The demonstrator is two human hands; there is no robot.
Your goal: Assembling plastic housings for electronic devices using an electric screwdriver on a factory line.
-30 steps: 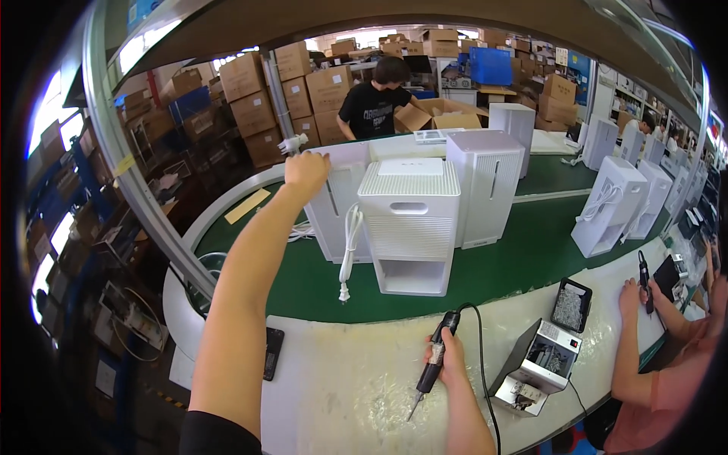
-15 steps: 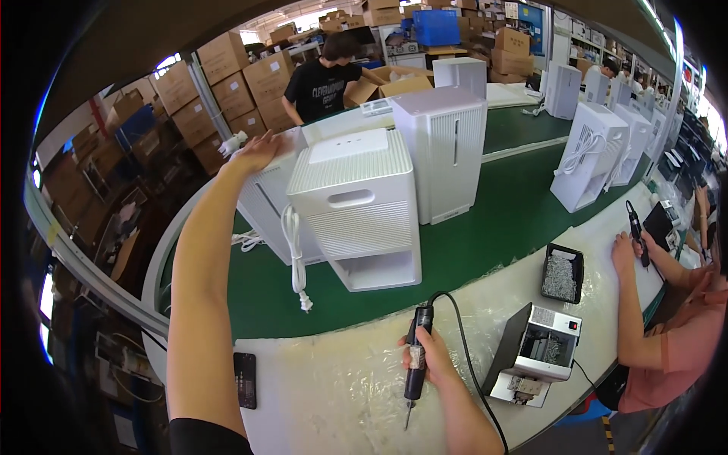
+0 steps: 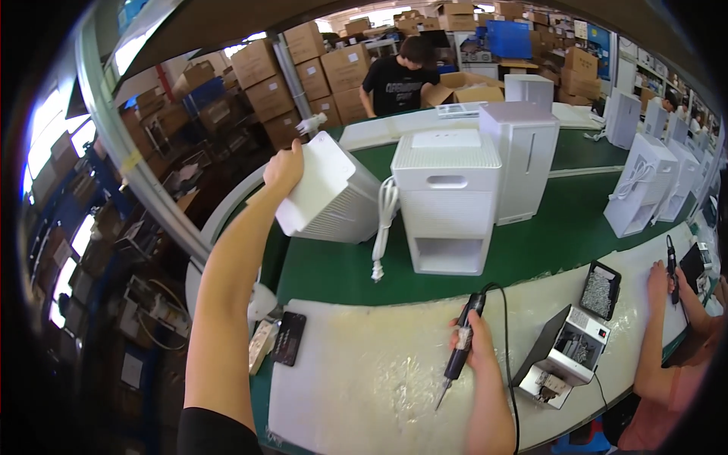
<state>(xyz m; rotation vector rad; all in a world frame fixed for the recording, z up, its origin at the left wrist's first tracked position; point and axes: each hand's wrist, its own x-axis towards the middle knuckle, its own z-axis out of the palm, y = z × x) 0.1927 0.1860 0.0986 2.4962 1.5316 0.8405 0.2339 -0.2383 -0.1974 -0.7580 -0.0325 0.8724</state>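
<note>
My left hand (image 3: 284, 168) is reached far out, its fingers closed round the upper edge of a white box-shaped appliance (image 3: 341, 199). That appliance leans over at an angle on the green belt. Close to its right stands a second white appliance (image 3: 447, 178), upright, with a slot handle and an open recess low down. A bundled white power cord (image 3: 385, 220) hangs between the two. Over the pale work surface, my right hand (image 3: 482, 345) grips a black electric screwdriver (image 3: 460, 347), its bit pointing down and left. Nothing touches the bit.
A taller white unit (image 3: 519, 163) stands behind. Screws fill a black tray (image 3: 600, 290) beside a screw feeder (image 3: 565, 353). A black phone-like slab (image 3: 290, 338) lies near my left forearm. A co-worker's hand (image 3: 658, 284) is at right; another person (image 3: 402, 80) stands across the green belt (image 3: 341, 273).
The appliance under my left hand has gone from standing to tilted, and that hand has curled round its edge. The view has swung left. My right hand keeps hold of the screwdriver.
</note>
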